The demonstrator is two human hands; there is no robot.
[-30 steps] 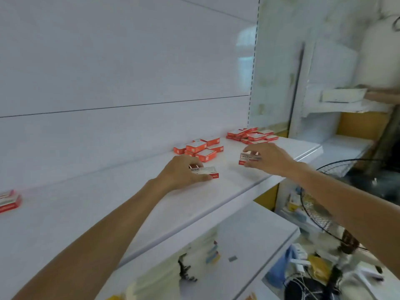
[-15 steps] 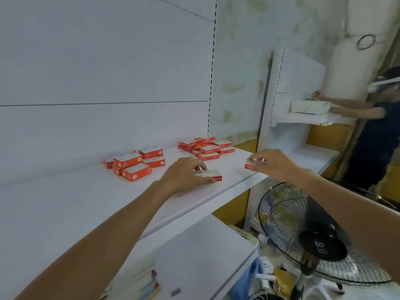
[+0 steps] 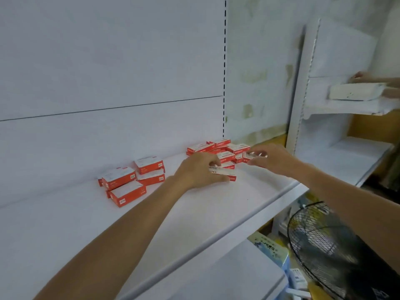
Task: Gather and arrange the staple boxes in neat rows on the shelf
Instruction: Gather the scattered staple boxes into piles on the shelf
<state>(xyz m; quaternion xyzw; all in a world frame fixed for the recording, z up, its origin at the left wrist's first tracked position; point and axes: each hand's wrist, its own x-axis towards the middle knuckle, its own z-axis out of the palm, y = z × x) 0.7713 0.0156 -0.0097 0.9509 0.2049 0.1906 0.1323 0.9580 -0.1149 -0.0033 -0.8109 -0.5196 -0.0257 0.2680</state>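
Red and white staple boxes lie on the white shelf (image 3: 249, 198) in two loose heaps. The left heap (image 3: 132, 180) is by the back panel; the right heap (image 3: 218, 148) sits at the shelf's far end. My left hand (image 3: 199, 169) grips one staple box (image 3: 224, 173) low over the shelf, just in front of the right heap. My right hand (image 3: 272, 158) pinches another staple box (image 3: 252, 156) at the right side of that heap. The hands are a short gap apart.
A black fan (image 3: 337, 252) stands on the floor below the shelf's right end. A lower white shelf (image 3: 227, 276) juts out beneath. On a neighbouring shelf unit, another person's hands hold a white box (image 3: 355, 92). Small goods lie near the floor.
Both hands have carried their boxes toward the right heap at the shelf's far end. My right hand came in from off the shelf edge. The view swung left again.
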